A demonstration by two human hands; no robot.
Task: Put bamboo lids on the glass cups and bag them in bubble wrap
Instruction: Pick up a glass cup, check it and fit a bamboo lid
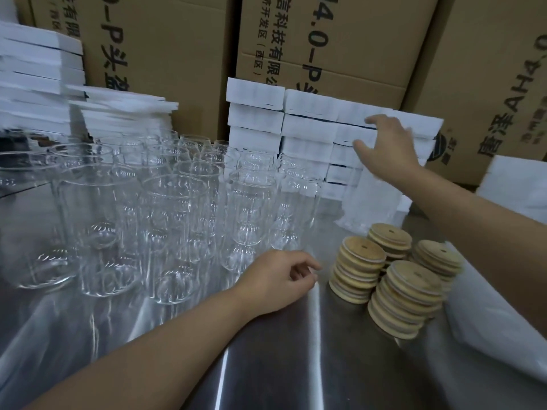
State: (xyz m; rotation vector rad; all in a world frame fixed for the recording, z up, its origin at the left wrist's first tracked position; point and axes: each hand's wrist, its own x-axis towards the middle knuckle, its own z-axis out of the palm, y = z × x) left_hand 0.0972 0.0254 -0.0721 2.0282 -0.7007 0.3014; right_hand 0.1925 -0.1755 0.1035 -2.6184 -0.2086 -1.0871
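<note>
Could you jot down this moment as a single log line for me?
right hand: open, at white wrap stack | left hand: empty, beside glass cups | lids: stacked on table, none on cups

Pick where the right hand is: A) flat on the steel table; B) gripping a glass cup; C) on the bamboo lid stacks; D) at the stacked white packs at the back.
D: the right hand is spread over the stacked white packs, beyond the bamboo lid stacks and right of the glass cups.
</note>
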